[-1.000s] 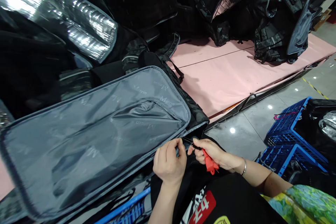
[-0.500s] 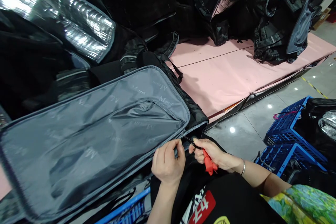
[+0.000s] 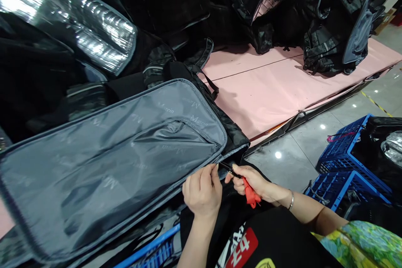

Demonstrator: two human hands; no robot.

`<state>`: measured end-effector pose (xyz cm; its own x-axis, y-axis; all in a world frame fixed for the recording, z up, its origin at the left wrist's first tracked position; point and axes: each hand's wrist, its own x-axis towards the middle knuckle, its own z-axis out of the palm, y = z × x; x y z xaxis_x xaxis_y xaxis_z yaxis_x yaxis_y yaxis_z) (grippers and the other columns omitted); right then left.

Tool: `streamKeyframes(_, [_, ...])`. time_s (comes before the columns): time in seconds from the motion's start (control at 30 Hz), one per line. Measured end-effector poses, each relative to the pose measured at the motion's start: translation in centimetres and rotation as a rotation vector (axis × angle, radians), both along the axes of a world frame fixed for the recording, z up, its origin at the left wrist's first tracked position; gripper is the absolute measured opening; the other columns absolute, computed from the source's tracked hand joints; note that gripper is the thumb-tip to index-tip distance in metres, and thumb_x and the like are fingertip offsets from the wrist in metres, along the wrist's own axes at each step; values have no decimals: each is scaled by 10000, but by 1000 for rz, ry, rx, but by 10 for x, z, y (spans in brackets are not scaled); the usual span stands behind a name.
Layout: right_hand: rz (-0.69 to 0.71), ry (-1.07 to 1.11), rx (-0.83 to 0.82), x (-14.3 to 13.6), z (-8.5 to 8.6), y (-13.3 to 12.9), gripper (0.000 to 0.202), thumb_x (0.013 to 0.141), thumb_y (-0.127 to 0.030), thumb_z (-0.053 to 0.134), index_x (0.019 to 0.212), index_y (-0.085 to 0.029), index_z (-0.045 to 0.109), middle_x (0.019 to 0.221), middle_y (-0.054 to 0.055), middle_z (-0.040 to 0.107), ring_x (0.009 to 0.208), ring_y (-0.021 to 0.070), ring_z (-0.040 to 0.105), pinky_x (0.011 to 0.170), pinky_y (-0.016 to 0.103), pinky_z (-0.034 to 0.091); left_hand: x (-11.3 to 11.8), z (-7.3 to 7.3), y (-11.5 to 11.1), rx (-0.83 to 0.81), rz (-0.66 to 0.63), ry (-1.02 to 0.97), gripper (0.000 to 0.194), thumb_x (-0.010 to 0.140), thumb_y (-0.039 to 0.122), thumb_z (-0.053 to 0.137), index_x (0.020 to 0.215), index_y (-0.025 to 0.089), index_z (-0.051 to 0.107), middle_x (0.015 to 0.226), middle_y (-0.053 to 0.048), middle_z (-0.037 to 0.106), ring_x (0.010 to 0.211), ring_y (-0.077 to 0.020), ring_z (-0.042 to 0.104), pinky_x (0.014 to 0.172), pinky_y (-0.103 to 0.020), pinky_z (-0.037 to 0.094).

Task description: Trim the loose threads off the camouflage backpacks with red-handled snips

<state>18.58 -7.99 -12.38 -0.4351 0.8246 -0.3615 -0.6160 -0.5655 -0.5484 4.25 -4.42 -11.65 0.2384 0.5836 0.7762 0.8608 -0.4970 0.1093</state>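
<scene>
The pink-covered surface [image 3: 260, 88] carries heaped dark bags [image 3: 176, 4] at the back; nearest the worker, a grey-lined bag [image 3: 103, 167] lies open, its lining creased; blue crates [image 3: 337, 146] stand on the glossy tiled floor [image 3: 282, 171] to the right. The right hand [image 3: 249, 180] grips a small dark tool [image 3: 231, 171], red material [image 3: 250, 194] hanging beneath, its tip near the bag's edge; the left hand [image 3: 202, 192] is curled beside that edge; whether its fingertips pinch anything, I cannot tell.
</scene>
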Motion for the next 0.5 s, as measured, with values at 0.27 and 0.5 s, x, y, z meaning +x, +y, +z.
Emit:
streamKeyframes(0.27, [-3, -47, 8, 0, -1, 2, 389, 839, -499, 536, 778, -120, 594, 459, -102, 308, 366, 24, 207, 369, 176, 146, 7, 4, 0, -10, 141, 91, 103, 766, 175, 623, 843, 161, 556, 693, -65, 633, 646, -199, 524, 627, -321, 314])
streamKeyframes(0.5, [71, -42, 24, 1, -2, 8, 399, 828, -507, 545, 772, -115, 588, 442, -107, 304, 354, 24, 200, 362, 179, 141, 6, 5, 0, 16, 114, 72, 90, 771, 167, 615, 825, 168, 544, 673, -59, 627, 643, -195, 525, 649, -316, 315])
